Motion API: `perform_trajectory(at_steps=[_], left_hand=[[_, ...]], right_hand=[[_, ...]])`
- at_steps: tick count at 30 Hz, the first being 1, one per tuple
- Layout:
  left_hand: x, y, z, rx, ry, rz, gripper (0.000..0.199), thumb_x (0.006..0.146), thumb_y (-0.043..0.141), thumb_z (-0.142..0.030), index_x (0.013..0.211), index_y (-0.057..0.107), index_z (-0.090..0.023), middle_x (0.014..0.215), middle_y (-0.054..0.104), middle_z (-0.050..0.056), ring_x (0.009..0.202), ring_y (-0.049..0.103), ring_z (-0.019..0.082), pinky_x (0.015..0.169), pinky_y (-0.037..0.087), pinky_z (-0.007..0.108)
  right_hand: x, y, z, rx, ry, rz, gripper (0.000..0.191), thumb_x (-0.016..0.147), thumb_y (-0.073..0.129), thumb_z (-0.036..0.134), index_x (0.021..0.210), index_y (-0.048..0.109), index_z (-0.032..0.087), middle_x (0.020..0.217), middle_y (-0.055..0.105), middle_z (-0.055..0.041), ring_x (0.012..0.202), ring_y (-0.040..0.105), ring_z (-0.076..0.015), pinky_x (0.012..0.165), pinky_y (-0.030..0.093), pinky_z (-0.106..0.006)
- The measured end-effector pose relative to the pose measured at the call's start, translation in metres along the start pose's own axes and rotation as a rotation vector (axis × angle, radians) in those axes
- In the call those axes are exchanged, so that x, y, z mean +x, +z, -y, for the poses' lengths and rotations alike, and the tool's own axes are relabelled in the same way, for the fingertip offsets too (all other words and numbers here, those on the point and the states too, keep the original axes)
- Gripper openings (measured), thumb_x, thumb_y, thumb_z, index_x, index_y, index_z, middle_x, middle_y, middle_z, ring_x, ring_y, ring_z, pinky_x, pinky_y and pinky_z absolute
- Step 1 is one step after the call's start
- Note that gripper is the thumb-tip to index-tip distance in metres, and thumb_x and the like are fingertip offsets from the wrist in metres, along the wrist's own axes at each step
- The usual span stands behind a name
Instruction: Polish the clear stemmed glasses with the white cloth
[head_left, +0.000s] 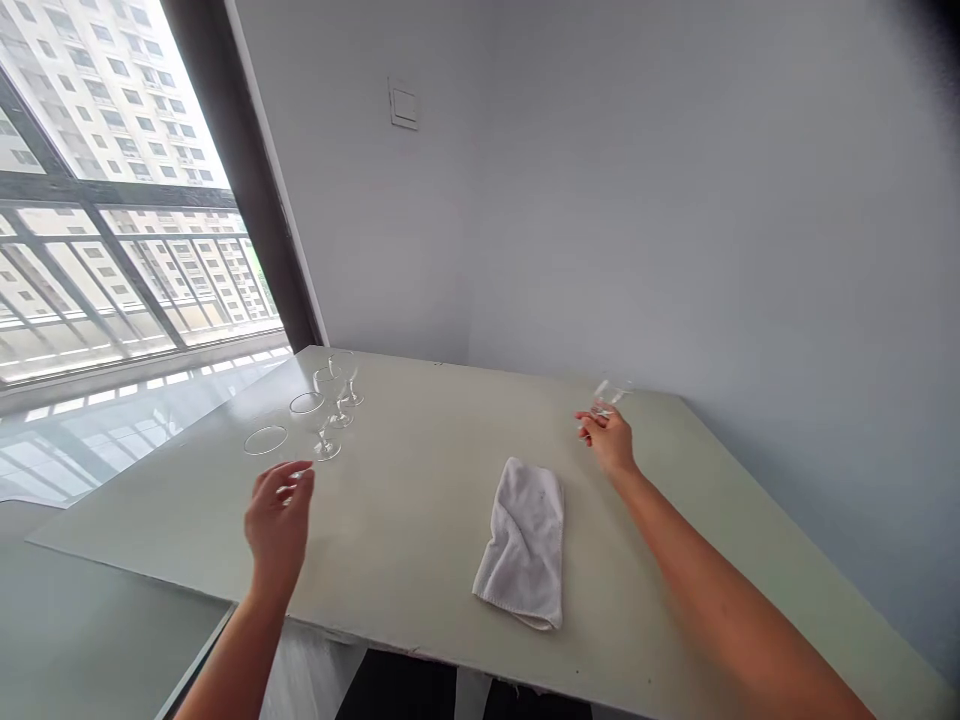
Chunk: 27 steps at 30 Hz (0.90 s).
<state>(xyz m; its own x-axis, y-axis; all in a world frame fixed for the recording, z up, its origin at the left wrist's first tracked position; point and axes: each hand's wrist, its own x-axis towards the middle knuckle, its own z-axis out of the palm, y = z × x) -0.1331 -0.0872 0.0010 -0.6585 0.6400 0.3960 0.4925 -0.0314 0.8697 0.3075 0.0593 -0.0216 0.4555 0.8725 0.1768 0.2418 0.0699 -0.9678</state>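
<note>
My left hand (277, 505) is at the left side of the pale table, its curled fingers at the stem or foot of a clear stemmed glass (265, 453); the rim shows just beyond the fingertips. Several more upright glasses are grouped behind it, among them a near one (328, 447) and a farther one (341, 415). At the table's right rear, my right hand (609, 438) pinches the stem of another clear glass (611, 394), bowl up and partly blurred against the wall. A folded white cloth (525, 545) lies between the two hands, touched by neither.
The table (420, 480) reaches back to a grey wall carrying a light switch (404, 106). A large window with railings stands at the left. A lower grey surface (97, 640) adjoins the table's near left edge.
</note>
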Motion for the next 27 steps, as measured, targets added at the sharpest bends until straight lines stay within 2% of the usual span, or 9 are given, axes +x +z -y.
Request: perform_trajectory(at_steps=[3, 5, 8, 10, 13, 16, 20, 24, 27], left_hand=[[-0.028, 0.031, -0.024, -0.107, 0.121, 0.321, 0.023, 0.075, 0.052, -0.04, 0.083, 0.063, -0.021, 0.097, 0.057, 0.003, 0.071, 0.053, 0.011, 0.068, 0.044, 0.025], [-0.047, 0.049, -0.038, -0.143, 0.185, 0.497, 0.024, 0.076, 0.052, -0.039, 0.09, 0.064, -0.023, 0.101, 0.057, 0.004, 0.074, 0.052, 0.012, 0.068, 0.044, 0.026], [-0.071, 0.064, -0.051, -0.15, 0.208, 0.622, 0.031, 0.072, 0.057, -0.039, 0.101, 0.062, -0.025, 0.1, 0.057, 0.004, 0.074, 0.051, 0.013, 0.066, 0.044, 0.026], [-0.081, 0.069, -0.053, -0.159, 0.139, 0.657, 0.032, 0.07, 0.06, -0.04, 0.099, 0.063, -0.026, 0.092, 0.057, 0.004, 0.065, 0.049, 0.012, 0.06, 0.043, 0.026], [-0.086, 0.071, -0.046, -0.256, -0.04, 0.709, 0.028, 0.069, 0.059, -0.041, 0.089, 0.067, -0.023, 0.087, 0.056, 0.005, 0.052, 0.046, 0.009, 0.049, 0.039, 0.025], [-0.072, 0.072, -0.031, -0.291, -0.136, 0.706, 0.03, 0.066, 0.062, -0.042, 0.086, 0.067, -0.021, 0.079, 0.059, 0.005, 0.051, 0.047, 0.01, 0.048, 0.036, 0.025], [-0.025, 0.076, -0.008, -0.285, -0.211, 0.64, 0.042, 0.063, 0.064, -0.047, 0.092, 0.064, -0.017, 0.069, 0.061, 0.003, 0.06, 0.051, 0.012, 0.055, 0.038, 0.025], [0.029, 0.085, 0.014, -0.233, -0.259, 0.545, 0.045, 0.056, 0.067, -0.048, 0.088, 0.064, -0.016, 0.072, 0.061, 0.003, 0.06, 0.05, 0.011, 0.059, 0.041, 0.026], [0.056, 0.094, 0.028, -0.19, -0.272, 0.466, 0.046, 0.054, 0.067, -0.047, 0.087, 0.063, -0.015, 0.071, 0.059, 0.002, 0.06, 0.049, 0.011, 0.061, 0.042, 0.027]], right_hand=[[-0.068, 0.041, 0.041, 0.159, -0.12, 0.395, 0.065, 0.069, 0.055, 0.028, 0.129, 0.032, 0.022, 0.085, 0.065, -0.0029, 0.046, 0.05, -0.0081, 0.04, 0.038, -0.019], [-0.115, 0.061, 0.064, 0.203, -0.105, 0.603, 0.065, 0.071, 0.054, 0.028, 0.131, 0.029, 0.027, 0.085, 0.064, -0.0007, 0.049, 0.052, -0.0089, 0.043, 0.04, -0.021], [-0.168, 0.081, 0.081, 0.187, -0.071, 0.8, 0.063, 0.076, 0.051, 0.028, 0.132, 0.025, 0.034, 0.086, 0.063, 0.0015, 0.052, 0.054, -0.0103, 0.046, 0.044, -0.024], [-0.189, 0.091, 0.083, 0.168, -0.085, 0.876, 0.062, 0.078, 0.049, 0.027, 0.133, 0.022, 0.037, 0.085, 0.063, 0.0028, 0.055, 0.056, -0.0121, 0.051, 0.048, -0.028], [-0.201, 0.102, 0.08, 0.146, -0.127, 0.934, 0.065, 0.078, 0.046, 0.024, 0.133, 0.018, 0.042, 0.09, 0.064, 0.004, 0.058, 0.058, -0.0153, 0.056, 0.05, -0.034], [-0.2, 0.107, 0.076, 0.113, -0.137, 0.96, 0.065, 0.078, 0.047, 0.024, 0.133, 0.018, 0.042, 0.103, 0.062, 0.0014, 0.061, 0.06, -0.019, 0.056, 0.05, -0.038], [-0.186, 0.095, 0.071, 0.055, -0.143, 0.913, 0.06, 0.078, 0.047, 0.025, 0.132, 0.024, 0.037, 0.114, 0.055, -0.0035, 0.066, 0.061, -0.0181, 0.058, 0.051, -0.037], [-0.167, 0.07, 0.064, 0.051, -0.125, 0.774, 0.052, 0.079, 0.044, 0.026, 0.128, 0.03, 0.029, 0.107, 0.057, -0.0054, 0.062, 0.058, -0.0118, 0.058, 0.049, -0.03], [-0.157, 0.051, 0.057, 0.057, -0.086, 0.682, 0.051, 0.078, 0.044, 0.027, 0.128, 0.03, 0.026, 0.105, 0.057, -0.0056, 0.061, 0.057, -0.01, 0.054, 0.047, -0.027]])
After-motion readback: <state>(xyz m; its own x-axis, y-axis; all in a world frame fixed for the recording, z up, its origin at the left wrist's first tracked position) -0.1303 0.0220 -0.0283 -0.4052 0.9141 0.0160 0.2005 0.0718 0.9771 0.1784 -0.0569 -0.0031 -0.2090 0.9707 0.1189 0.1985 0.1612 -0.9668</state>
